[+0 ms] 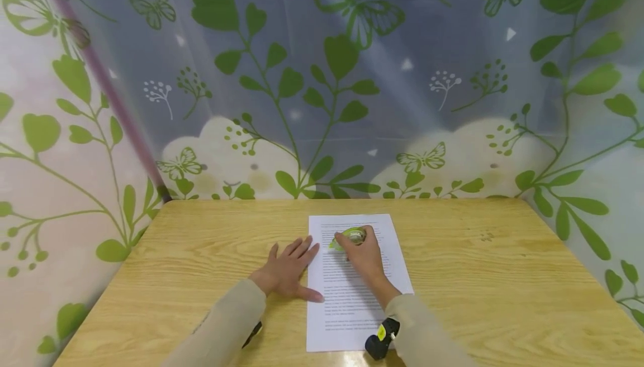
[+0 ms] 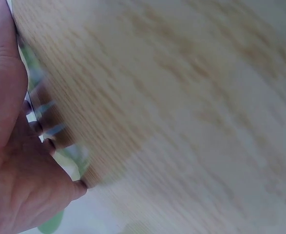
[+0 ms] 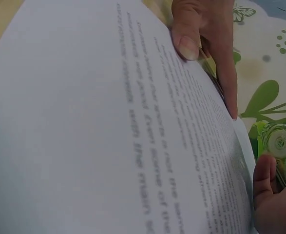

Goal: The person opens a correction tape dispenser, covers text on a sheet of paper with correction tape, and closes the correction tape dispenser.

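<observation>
A printed sheet of paper (image 1: 322, 340) lies on the wooden table, its lines of text also large in the right wrist view. My right hand (image 1: 367, 256) grips a green correction tape dispenser (image 1: 356, 235) over the upper part of the page. Wheels inside its clear case (image 3: 280, 142) show at the right of the right wrist view, partly covered by the right hand (image 3: 278, 207). Spread out flat, my left hand (image 1: 288, 271) rests at the sheet's left edge, thumb and fingertips reaching onto the paper. Whether the dispenser's tip touches the page is not clear.
The wooden table (image 1: 478, 277) extends to both sides of the sheet. Behind it hangs a curtain (image 1: 282, 104) printed with leaves and butterflies. A black wrist device (image 1: 382, 338) sits at the right cuff, close over the paper's lower edge.
</observation>
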A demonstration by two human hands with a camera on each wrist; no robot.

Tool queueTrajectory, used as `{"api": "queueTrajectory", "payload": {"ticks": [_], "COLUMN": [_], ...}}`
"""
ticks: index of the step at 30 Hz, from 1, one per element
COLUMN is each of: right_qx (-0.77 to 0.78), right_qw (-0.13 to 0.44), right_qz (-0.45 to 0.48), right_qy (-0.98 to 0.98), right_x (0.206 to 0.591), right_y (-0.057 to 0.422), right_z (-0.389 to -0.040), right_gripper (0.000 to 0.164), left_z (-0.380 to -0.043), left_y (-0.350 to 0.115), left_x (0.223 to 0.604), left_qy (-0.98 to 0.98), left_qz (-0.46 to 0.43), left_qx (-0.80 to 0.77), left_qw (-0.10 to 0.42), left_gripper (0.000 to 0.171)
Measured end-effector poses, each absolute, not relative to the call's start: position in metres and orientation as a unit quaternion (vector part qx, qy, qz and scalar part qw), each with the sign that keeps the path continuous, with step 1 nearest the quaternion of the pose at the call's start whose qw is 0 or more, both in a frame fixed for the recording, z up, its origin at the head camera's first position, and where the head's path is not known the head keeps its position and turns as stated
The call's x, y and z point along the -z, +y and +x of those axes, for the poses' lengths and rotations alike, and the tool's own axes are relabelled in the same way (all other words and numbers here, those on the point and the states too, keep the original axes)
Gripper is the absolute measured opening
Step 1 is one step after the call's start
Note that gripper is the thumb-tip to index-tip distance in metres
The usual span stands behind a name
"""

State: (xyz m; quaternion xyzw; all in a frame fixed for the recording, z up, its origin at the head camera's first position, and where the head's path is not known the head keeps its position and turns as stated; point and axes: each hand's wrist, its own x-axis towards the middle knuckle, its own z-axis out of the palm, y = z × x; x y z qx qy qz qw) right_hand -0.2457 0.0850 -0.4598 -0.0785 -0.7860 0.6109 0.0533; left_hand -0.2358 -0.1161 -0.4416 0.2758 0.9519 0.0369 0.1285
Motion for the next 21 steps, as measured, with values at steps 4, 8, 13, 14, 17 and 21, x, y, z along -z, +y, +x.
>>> {"api": "queueTrajectory", "payload": {"ticks": [4,8,13,14,17,21], "right_qx": [-0.587,-0.564,-0.541,-0.537,-0.532,-0.529], "right_qw": [0.056,0.062,0.069,0.071,0.076,0.079], "right_qz": [-0.075,-0.060,-0.041,-0.040,-0.035,-0.033], "right_qy": [-0.804,-0.821,-0.837,-0.840,-0.843,-0.844], "right_x": [0.463,0.465,0.465,0.465,0.465,0.466], "right_y": [0.079,0.073,0.068,0.068,0.068,0.068], "right_z": [-0.245,-0.243,-0.241,-0.241,-0.240,-0.240], "right_gripper": [0.054,0.051,0.053,0.053,0.053,0.053], "left_z": [-0.236,-0.236,-0.237,-0.237,-0.237,-0.236], "left_y": [-0.117,-0.117,-0.117,-0.117,-0.117,-0.117], "left_x": [0.442,0.443,0.446,0.446,0.446,0.444], "left_qy": [0.952,0.952,0.953,0.953,0.954,0.954], "left_qz": [0.277,0.276,0.274,0.274,0.274,0.274], "left_qx": [-0.039,-0.039,-0.030,-0.029,-0.022,-0.021], "left_qw": [0.129,0.127,0.124,0.123,0.123,0.121], "left_gripper": [0.112,0.112,0.112,0.112,0.112,0.111]}}
